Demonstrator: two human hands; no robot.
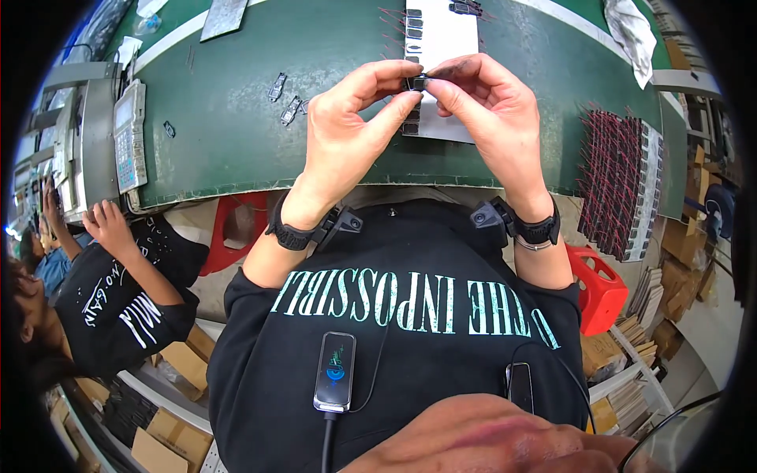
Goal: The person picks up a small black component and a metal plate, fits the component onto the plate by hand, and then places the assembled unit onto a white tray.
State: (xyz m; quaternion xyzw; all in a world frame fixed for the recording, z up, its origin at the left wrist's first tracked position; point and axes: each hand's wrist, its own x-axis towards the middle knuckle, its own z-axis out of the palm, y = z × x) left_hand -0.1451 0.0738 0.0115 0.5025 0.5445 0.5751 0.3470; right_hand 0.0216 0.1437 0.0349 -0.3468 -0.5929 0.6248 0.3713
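Between the fingertips of both hands, above a white sheet (448, 31), is a small black rectangular part (418, 82). My left hand (347, 126) pinches it from the left with thumb and index finger. From the right, the thumb and index finger of my right hand (493, 106) close on it too. A column of similar black parts (414, 24) with thin reddish wires runs along the sheet's left edge, partly hidden by my fingers. Two loose black parts, one (277, 87) farther off and one (291, 110) nearer, lie left of my left hand.
On the green table (229, 118), a grey keypad device (130, 134) stands at the left edge. Rows of black parts with red wires (611, 173) lie at the right. A co-worker's hand (109, 227) rests near the left edge. Red stools (599, 288) stand below the table.
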